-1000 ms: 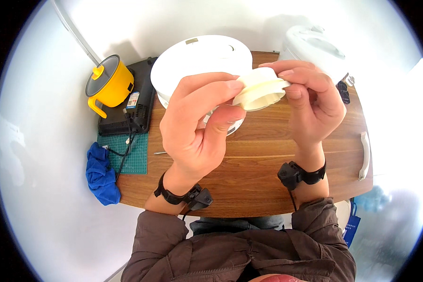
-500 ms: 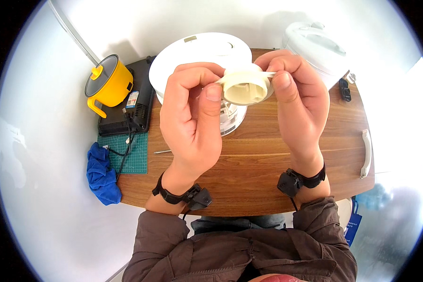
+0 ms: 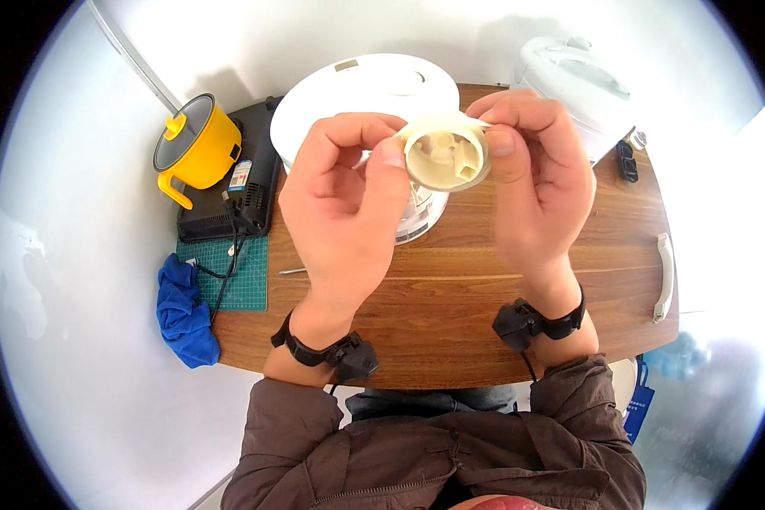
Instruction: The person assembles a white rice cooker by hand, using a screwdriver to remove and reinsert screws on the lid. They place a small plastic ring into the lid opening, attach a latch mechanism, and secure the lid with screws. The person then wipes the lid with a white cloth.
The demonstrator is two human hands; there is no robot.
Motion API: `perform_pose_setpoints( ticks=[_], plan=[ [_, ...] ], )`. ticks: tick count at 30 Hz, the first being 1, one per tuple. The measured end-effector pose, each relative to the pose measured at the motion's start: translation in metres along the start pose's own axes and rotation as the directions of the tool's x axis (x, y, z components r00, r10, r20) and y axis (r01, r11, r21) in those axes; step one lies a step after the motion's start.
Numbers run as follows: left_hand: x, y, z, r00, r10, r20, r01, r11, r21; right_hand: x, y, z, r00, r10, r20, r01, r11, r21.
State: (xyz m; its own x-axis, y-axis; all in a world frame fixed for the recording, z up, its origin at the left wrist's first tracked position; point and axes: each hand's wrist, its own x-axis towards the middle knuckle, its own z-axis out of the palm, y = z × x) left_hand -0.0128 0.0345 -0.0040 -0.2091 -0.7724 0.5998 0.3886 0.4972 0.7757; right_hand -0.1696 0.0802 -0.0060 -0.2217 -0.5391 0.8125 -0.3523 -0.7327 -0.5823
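Between my hands is a small cream plastic round part (image 3: pixel 416 166), a short cup-like ring with moulded ribs inside and thin tabs at its sides. My left hand (image 3: pixel 340 187) pinches its left side between thumb and fingers. The right side is pinched the same way by my right hand (image 3: pixel 546 170). The part is held up above the table, its hollow face tilted toward me. Behind it stands a large white round appliance body (image 3: pixel 365 85), partly hidden by my left hand. Below the held part, a clear and white round base (image 3: pixel 425 225) shows.
On the left, a yellow pot (image 3: pixel 208 153) sits on a black device (image 3: pixel 221 223), near a green cutting mat (image 3: pixel 251 285) and a blue cloth (image 3: pixel 183 319). A white lidded appliance (image 3: pixel 569 93), a black clip-like object (image 3: pixel 626 161) and a white handle (image 3: pixel 664 276) are on the right.
The cream part has tipped so that its hollow inside faces me more fully. Both hands have turned slightly with it and keep their pinch.
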Motion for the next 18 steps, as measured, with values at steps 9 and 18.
perform_pose_setpoints(
  ticks=[9,18],
  plan=[
    [0.005,-0.015,-0.004,0.907,0.356,0.226,-0.415,0.849,0.327,0.001,-0.011,-0.007,0.942,0.334,-0.036,-0.317,0.918,0.241],
    [-0.004,-0.01,-0.002,0.969,0.16,0.189,-0.172,0.984,0.049,0.001,-0.01,-0.006,0.915,0.404,0.026,-0.376,0.825,0.422]
  ],
)
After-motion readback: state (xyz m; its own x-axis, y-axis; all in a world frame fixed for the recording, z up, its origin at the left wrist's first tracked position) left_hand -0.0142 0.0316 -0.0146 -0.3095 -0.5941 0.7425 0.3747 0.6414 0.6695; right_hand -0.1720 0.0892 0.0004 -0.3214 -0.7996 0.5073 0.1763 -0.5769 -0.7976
